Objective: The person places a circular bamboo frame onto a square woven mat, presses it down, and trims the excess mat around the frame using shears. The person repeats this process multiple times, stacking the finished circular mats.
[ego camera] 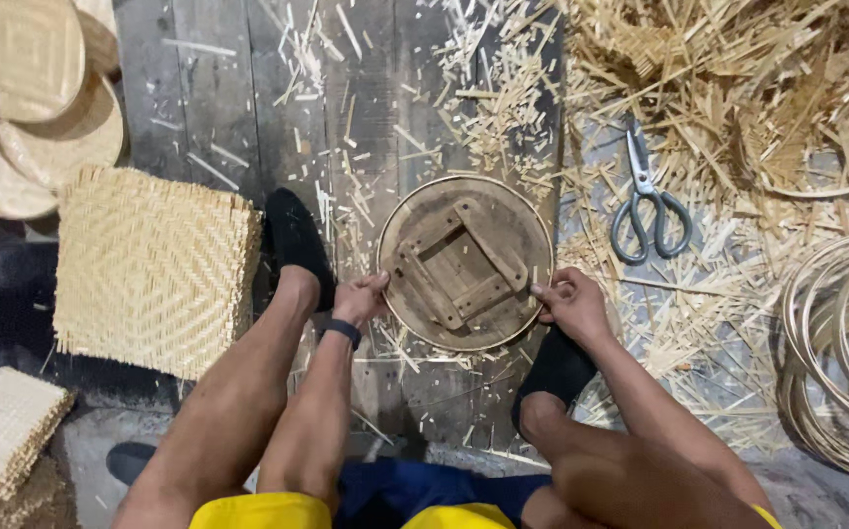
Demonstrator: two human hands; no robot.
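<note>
Head view looks straight down at my two bare hands on a round, worn wooden disc with nailed cross-battens (465,263), lying flat on the dark plank floor (209,108) between my feet in black slippers (296,240). A thin pale bamboo hoop (397,219) runs around the disc's rim. My left hand (359,299) sits at the lower left edge, fingers curled over the rim and pinching it; a dark band is on that wrist. My right hand (571,306) is at the lower right edge, fingers bent and gripping the rim, though I cannot tell whether they hold the hoop or the wood itself.

The disc lies directly ahead of both sets of fingers, centred between them, so neither hand is clearly nearer; both touch it on opposite sides. Being round, it has no long axis, but the battens on its face run diagonally, from lower left to upper right.

Grey-handled metal scissors (649,201) lie to the right, apart from the disc, blades pointing away from me, closer to my right hand. Behind and around them are heaps of pale bamboo offcuts (738,88). Coiled bamboo hoops (841,343) sit at the far right. On the left are a square woven bamboo mat (150,269) and stacked round woven trays (33,108).
</note>
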